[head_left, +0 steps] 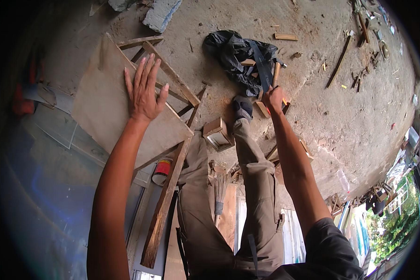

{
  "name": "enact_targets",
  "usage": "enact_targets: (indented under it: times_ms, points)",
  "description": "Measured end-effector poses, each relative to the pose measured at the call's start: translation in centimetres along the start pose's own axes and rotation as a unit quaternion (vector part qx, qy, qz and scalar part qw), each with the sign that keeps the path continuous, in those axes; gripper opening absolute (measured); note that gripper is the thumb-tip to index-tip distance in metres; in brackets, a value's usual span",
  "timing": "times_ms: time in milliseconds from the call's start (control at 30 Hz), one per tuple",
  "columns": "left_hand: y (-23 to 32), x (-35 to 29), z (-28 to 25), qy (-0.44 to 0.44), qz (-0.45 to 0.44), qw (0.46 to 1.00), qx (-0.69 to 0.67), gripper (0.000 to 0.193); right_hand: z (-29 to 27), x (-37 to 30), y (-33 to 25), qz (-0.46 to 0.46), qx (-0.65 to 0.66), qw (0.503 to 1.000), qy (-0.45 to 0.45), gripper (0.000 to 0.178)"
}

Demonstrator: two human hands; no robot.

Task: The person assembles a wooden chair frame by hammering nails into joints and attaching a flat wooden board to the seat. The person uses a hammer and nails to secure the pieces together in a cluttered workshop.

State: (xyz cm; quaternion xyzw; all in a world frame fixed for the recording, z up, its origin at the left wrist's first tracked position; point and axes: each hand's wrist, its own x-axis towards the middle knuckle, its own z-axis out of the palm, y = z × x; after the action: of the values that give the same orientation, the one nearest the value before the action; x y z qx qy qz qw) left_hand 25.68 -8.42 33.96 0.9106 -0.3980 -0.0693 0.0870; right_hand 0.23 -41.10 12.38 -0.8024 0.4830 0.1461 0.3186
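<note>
My left hand [146, 93] lies flat with fingers spread on a pale wooden panel [98, 100]. The panel is fixed to a frame of rough wooden slats [170, 74], tilted at my left, with one long leg [165, 205] running back beside my thigh. At the right, my right hand [273, 99] is closed around the wooden handle of a hammer [276, 74], its head pointing away from me. Right beside that hand lies a handsaw [262, 65], its dark blade across a crumpled black plastic bag [224, 51]. My fingers hide the saw's handle in part.
A small wooden box [218, 134] stands between my feet, with a straw brush [220, 191] behind it. A red-labelled can [162, 171] sits under the panel. Concrete chunks [162, 14] lie at the far left. Wood scraps [285, 37] and a long stick [339, 61] are scattered rightward.
</note>
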Motion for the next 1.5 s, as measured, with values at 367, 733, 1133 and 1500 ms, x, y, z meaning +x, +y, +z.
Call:
enact_targets:
  times_ms: [367, 733, 1133, 1500]
  points:
    - [-0.3, -0.4, -0.1, -0.020, -0.017, 0.999, -0.019, 0.051, 9.4, 7.3, -9.6, -0.311, 0.015, 0.950, 0.000, 0.023]
    - [0.0, 0.1, -0.5, -0.077, -0.005, 0.997, -0.006, 0.045, 17.2, 11.2, -11.0, -0.355, -0.196, 0.914, 0.005, 0.022]
    - [0.0, 0.2, -0.4, -0.045, -0.003, 0.999, -0.018, 0.039, 12.7, 10.6, -11.0, -0.233, -0.019, 0.968, -0.096, 0.026]
    - [0.1, 0.0, -0.6, -0.028, -0.008, 0.999, -0.032, 0.037, 9.7, 8.7, -11.7, -0.119, 0.169, 0.975, -0.077, 0.025]
